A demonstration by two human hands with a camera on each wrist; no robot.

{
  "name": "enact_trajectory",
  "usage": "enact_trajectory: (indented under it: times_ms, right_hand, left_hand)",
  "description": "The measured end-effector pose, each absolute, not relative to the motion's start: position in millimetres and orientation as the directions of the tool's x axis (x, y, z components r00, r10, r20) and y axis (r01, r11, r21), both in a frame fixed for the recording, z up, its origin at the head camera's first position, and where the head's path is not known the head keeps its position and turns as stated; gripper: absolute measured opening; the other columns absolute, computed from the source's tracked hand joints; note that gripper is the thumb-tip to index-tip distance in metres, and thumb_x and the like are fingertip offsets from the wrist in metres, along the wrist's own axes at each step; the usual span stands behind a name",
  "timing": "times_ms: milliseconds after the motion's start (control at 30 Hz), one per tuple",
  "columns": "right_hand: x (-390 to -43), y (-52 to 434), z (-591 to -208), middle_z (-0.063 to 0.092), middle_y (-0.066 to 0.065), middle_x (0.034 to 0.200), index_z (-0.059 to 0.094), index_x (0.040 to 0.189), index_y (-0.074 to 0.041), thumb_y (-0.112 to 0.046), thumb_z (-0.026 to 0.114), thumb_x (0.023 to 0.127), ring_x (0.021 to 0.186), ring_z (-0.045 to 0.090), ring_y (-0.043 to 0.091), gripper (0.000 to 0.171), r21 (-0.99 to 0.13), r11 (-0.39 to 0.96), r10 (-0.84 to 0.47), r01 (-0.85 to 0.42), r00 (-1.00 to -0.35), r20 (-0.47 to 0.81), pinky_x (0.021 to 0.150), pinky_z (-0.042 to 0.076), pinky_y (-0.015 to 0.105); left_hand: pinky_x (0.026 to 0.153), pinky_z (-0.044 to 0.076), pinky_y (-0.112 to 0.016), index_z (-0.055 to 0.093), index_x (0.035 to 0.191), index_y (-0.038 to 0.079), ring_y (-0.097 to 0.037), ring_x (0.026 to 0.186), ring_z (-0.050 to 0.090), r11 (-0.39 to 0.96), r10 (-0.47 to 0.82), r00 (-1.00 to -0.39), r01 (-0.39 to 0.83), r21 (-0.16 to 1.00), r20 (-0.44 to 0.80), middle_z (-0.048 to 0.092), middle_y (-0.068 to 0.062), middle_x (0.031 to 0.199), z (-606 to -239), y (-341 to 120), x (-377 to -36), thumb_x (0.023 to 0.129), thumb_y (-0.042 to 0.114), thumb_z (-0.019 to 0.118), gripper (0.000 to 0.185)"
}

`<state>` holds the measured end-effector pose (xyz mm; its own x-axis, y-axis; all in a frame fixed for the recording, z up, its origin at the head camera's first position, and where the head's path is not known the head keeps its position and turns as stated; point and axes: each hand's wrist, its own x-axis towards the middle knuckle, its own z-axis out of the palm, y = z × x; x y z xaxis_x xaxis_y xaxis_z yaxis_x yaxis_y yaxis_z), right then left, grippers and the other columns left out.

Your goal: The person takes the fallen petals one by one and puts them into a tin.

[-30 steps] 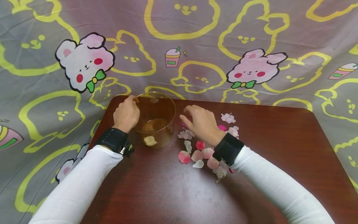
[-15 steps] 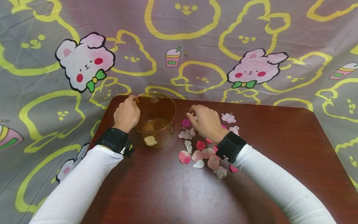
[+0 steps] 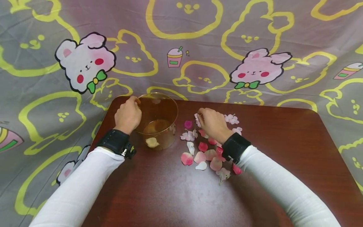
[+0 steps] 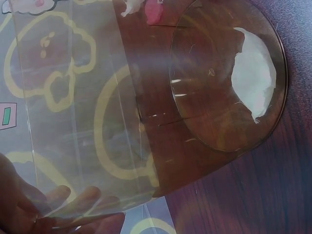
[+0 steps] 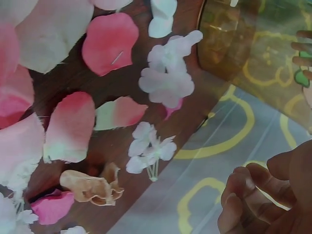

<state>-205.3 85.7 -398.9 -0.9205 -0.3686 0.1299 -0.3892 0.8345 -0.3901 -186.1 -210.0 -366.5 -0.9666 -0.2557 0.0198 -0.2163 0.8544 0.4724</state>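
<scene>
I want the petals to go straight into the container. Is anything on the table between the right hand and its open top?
Nothing visible blocks it. Between the right hand and the clear container lie only flat petals; the left hand grips the far rim.

Clear amber-tinted plastic cup (image 3: 157, 121) stands upright near the far left corner of the table, rim up, left hand (image 3: 128, 115) gripping its left wall with fingers over the rim. One pale petal (image 3: 152, 142) lies flat on its bottom, toward the near side. Right of the cup, loose fabric petals (image 3: 204, 156) in pink, red and white lie scattered flat, with small white blossoms (image 3: 231, 119) among them. Right hand (image 3: 213, 123) sits over the far part of the scatter, fingertips pinching a small white blossom (image 3: 197, 119).
</scene>
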Motion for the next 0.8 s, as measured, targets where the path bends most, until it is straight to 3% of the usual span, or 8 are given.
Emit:
enact_trajectory:
  times_ms: [267, 800]
  right_hand:
    - [-208, 91, -405, 0.074, 0.01, 0.104, 0.071, 0.116, -0.006, -0.022, 0.062, 0.099, 0.083, 0.067, 0.025, 0.025, -0.401, 0.842, -0.36, -0.361, -0.929, 0.082, 0.064, 0.055, 0.035]
    - [-210, 96, -424, 0.074, 0.01, 0.099, 0.071, 0.115, -0.006, -0.022, 0.069, 0.096, 0.084, 0.069, 0.026, 0.026, -0.349, 0.874, -0.354, -0.339, -0.935, 0.021, 0.066, 0.057, 0.039]
  left_hand:
    - [0.084, 0.05, -0.062, 0.059, 0.127, 0.009, -0.051, 0.107, 0.065, 0.857, -0.26, -0.965, -0.22, 0.467, 0.023, 0.067, -0.027, 0.124, -366, -210, -186, 0.107, 0.02, 0.03, 0.037]
    - [0.084, 0.05, -0.062, 0.059, 0.127, 0.009, -0.051, 0.107, 0.065, 0.856, -0.263, -0.965, -0.225, 0.466, 0.018, 0.067, -0.027, 0.124, -365, -209, -186, 0.107, 0.02, 0.029, 0.038]
